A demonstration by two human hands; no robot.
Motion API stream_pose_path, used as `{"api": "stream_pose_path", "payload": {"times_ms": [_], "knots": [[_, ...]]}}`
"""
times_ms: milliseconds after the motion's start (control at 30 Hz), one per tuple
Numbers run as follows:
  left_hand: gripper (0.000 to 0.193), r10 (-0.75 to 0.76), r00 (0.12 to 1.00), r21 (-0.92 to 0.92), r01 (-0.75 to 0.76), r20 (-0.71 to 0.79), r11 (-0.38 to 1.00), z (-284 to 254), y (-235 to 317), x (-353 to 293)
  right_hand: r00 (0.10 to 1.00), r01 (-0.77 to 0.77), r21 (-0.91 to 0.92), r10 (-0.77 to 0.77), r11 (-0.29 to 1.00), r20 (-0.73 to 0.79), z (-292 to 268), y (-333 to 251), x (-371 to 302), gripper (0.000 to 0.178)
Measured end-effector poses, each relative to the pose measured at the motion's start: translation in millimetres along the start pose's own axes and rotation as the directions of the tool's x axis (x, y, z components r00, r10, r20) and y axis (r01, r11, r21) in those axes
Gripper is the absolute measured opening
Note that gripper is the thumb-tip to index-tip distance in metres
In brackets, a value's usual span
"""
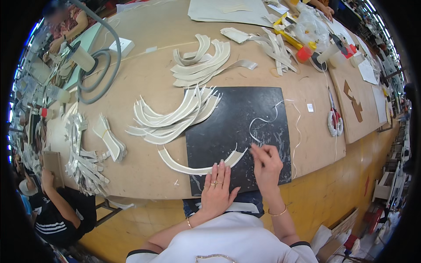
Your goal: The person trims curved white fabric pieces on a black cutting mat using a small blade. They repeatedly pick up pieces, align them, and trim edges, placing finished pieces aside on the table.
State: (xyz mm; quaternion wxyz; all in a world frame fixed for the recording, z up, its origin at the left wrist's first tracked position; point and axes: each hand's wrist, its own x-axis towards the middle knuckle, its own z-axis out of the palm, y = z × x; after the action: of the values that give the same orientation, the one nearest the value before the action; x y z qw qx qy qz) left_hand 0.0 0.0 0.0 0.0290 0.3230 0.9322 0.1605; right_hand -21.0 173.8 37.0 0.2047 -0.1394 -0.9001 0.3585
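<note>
A curved pale strip (193, 170) with white edging lies near the bench's near edge, partly on a black mat (237, 109) and partly past the mat's left edge on the bare bench (144, 74). Its long axis runs left to right as a shallow arc, the hollow side facing the far edge of the bench and the bulge facing the near edge.

The left hand (215, 195) is laid flat, fingers slightly spread and thumb held away, its fingertips on the strip to the right of the arc's lowest part. From there the strip's right end points right and toward the far edge, up to the right hand (268, 166). That hand is bent, with thumb and forefinger drawn close together just beside the tip; whether they pinch the edging's loose end, I cannot tell.

The relation that seems to matter is this short right-hand stretch: the left hand backs it from one side, and the right hand, the nearer to the tip, stands at its outer end. The other end lies well apart from both hands, toward the bench's left. A loose white tape (250, 130) curls across the mat, just beyond the right fingertips.
</note>
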Motion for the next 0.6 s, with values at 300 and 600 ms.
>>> {"api": "stream_pose_path", "payload": {"times_ms": [300,600], "knots": [[0.071,0.011,1.000,-0.026,-0.011,-0.004,1.000,-7.3,-3.3,0.3,1.000,-0.008,-0.153,0.009,0.988,0.005,18.1,8.8,-7.0,0.018],[0.071,0.175,0.977,-0.177,-0.196,-0.124,0.965,-6.7,7.9,-4.7,0.972,-0.227,-0.063,0.222,0.972,-0.079,-35.0,24.6,21.5,0.012]]}}
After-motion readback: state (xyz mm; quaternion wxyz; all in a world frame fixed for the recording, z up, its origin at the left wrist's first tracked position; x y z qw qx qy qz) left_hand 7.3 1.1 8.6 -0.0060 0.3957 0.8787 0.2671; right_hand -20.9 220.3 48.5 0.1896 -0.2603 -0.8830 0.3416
